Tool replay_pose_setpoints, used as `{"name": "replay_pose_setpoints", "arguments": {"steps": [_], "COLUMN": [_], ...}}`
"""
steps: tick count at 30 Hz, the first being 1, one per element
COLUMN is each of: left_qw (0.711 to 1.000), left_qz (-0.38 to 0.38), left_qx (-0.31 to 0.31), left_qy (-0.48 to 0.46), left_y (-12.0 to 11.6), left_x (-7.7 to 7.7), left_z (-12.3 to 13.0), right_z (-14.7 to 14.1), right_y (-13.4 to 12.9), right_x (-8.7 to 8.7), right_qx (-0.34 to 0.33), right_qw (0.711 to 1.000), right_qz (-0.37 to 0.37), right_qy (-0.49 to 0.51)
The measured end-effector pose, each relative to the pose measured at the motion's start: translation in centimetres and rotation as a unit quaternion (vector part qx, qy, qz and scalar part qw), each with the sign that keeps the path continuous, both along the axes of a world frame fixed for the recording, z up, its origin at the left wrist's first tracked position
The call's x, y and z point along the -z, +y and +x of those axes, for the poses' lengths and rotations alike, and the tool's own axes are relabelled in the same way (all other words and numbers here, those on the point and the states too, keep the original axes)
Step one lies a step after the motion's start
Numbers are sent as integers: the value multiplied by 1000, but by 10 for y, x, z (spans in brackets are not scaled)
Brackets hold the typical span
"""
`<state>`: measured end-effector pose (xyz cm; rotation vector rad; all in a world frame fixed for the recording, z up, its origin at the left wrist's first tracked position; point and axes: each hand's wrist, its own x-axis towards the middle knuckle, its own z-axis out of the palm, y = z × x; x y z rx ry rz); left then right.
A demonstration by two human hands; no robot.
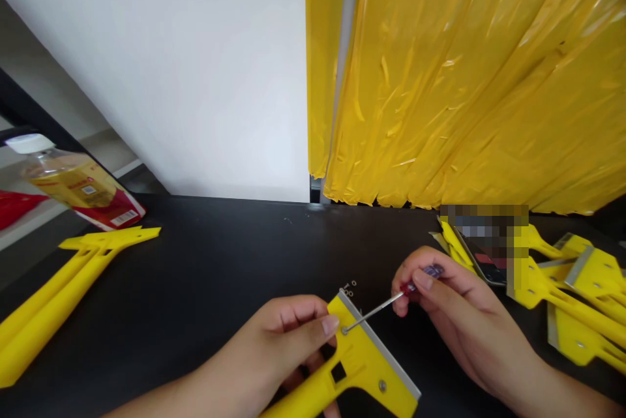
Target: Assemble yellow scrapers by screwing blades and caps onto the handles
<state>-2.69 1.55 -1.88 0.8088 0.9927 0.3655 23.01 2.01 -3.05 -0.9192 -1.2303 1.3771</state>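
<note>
My left hand grips a yellow scraper by the corner of its head, thumb on top and fingers underneath. A metal blade strip runs along the scraper's far edge, and two screws show on its face. Between the fingertips of my right hand is a screwdriver with a dark, partly see-through handle. Its thin shaft slants down to the left, and the tip meets the screw near my left thumb. A few small metal rings lie on the table just beyond the blade.
Several yellow scrapers lie piled at the right, beside a partly blurred-out dark flat object. More yellow handles lie at the left, near a bottle. Yellow plastic sheeting and a white panel stand behind the black table.
</note>
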Motion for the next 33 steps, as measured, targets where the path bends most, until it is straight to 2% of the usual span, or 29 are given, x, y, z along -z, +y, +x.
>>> {"name": "replay_pose_setpoints", "arguments": {"steps": [6,17,21,27,30,33], "left_qw": [1000,1000,1000,999,998,997], "left_qz": [1,8,9,1,-8,0], "left_qx": [-1,5,-7,-36,-47,-60], "left_qy": [-13,-25,-8,26,33,49], "left_y": [-2,-1,-3,-5,-6,-7], "left_x": [0,-1,-1,-2,-1,0], "left_z": [1,-2,0,5,8,11], "right_z": [4,6,8,9,8,8], "right_y": [-3,-1,-6,-20,-24,-28], "right_x": [-2,0,-7,-32,-34,-30], "right_qx": [-9,1,8,-19,-37,-8], "right_qw": [998,998,991,938,906,875], "right_qz": [42,46,93,253,330,375], "right_qy": [-38,-35,-94,-235,-264,-308]}}
